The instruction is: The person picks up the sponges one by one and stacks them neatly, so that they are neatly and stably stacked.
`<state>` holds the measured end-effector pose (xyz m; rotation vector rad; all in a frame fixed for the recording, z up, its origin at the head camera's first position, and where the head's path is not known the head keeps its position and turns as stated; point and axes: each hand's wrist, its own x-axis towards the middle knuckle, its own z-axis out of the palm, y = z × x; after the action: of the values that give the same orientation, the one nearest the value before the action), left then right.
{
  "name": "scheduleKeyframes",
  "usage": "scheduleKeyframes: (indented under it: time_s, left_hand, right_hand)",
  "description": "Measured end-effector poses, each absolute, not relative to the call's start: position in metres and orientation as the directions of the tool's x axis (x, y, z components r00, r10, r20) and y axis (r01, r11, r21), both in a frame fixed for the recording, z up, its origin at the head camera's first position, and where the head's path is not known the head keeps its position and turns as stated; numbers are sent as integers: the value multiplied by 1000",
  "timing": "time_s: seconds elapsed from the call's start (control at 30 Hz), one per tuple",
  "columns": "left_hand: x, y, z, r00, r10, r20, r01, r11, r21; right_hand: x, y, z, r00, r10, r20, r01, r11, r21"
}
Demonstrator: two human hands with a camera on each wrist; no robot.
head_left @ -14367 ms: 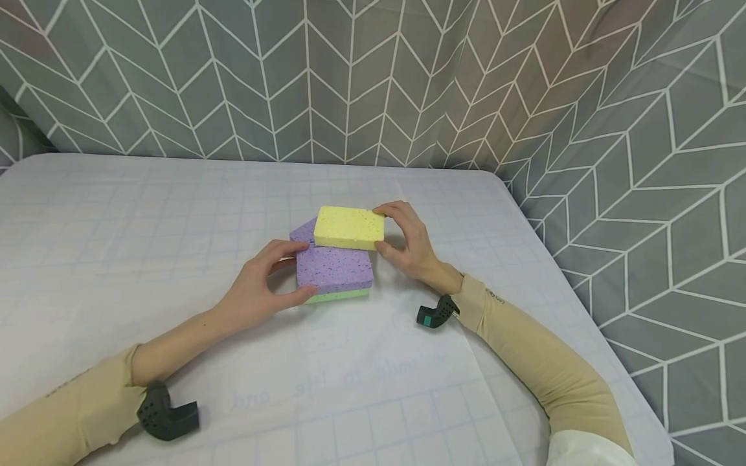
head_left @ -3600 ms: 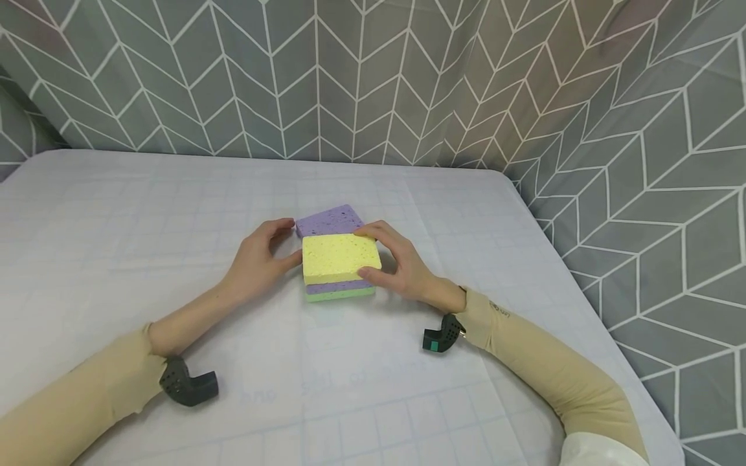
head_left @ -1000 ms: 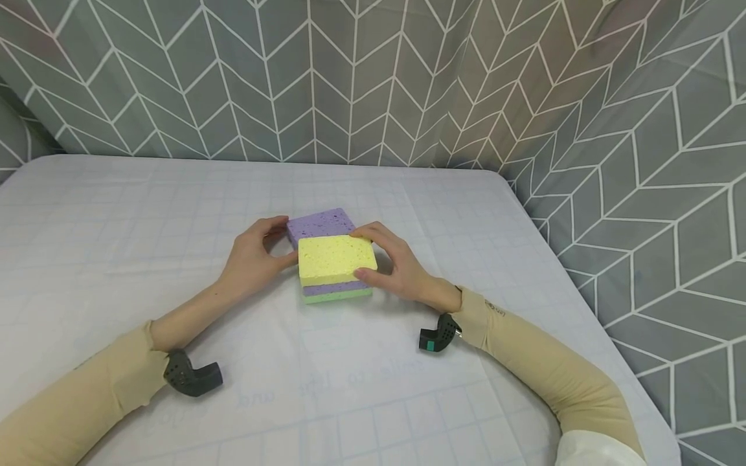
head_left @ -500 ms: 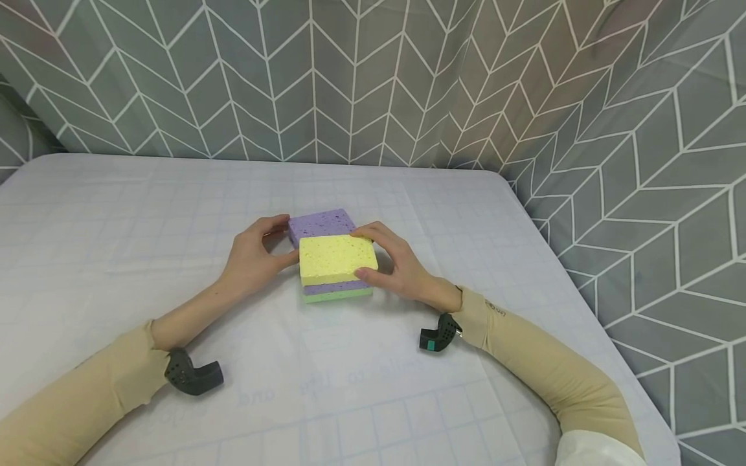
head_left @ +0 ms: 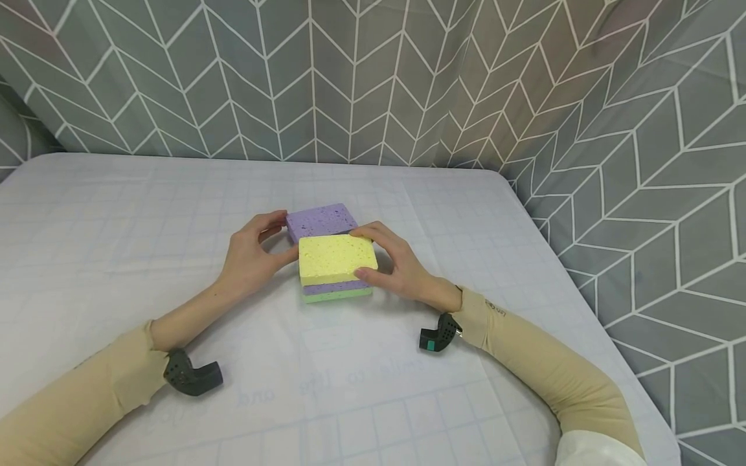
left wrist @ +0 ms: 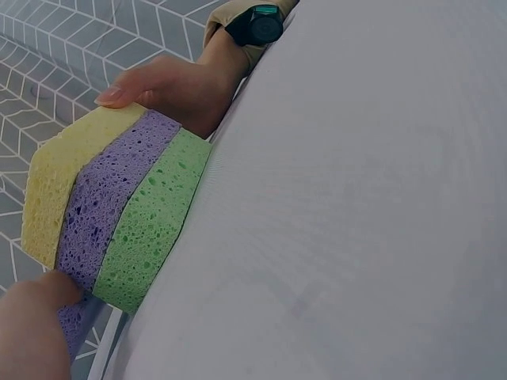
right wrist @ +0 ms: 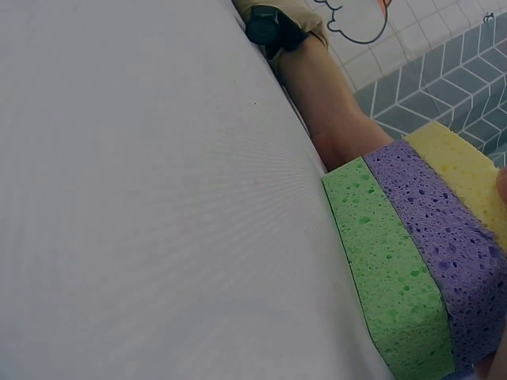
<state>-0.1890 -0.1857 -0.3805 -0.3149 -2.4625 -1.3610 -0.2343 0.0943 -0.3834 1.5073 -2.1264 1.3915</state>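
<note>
A stack of sponges stands on the table, green (head_left: 338, 295) at the bottom, a purple sponge (left wrist: 119, 190) in the middle, yellow (head_left: 337, 259) on top. My right hand (head_left: 402, 262) grips the yellow sponge at its right end, thumb on the near side and fingers on the far side. Behind the stack is a second purple sponge (head_left: 322, 221), partly hidden by the yellow one. My left hand (head_left: 250, 254) holds this rear sponge by its left end, the thumb close against the stack's left side. The left wrist view shows the three layers flush, with the rear purple sponge (left wrist: 75, 328) low behind.
A white cloth with faint grid lines and lettering covers the table (head_left: 146, 213). A grey curtain (head_left: 326, 77) with white chevron lines hangs behind and along the right side. Black wrist cameras (head_left: 192, 374) sit on both sleeves.
Long before, the yellow sponge was held farther back; it now sits at the front on the stack. In the last half second the rear purple sponge shifted slightly away, with my left fingers.
</note>
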Motion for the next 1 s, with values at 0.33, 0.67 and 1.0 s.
scheduleKeyframes:
  time_s: [0.33,0.67,1.0]
  left_hand:
    - [-189,-187,-382,-916,34,400,362,498,788]
    - [-189,-186,-382,-899,22,438,396,469,789]
    - [-188,-186,-380,-892,0,452,404,450,797]
  right_hand:
    - [-233,94,-382,-465,-640,611,-818,47,-573]
    - [-234,94,-383,-462,-640,614,-819,42,-572]
    - [-234,94,-383,-468,-640,610,-815,44,-578]
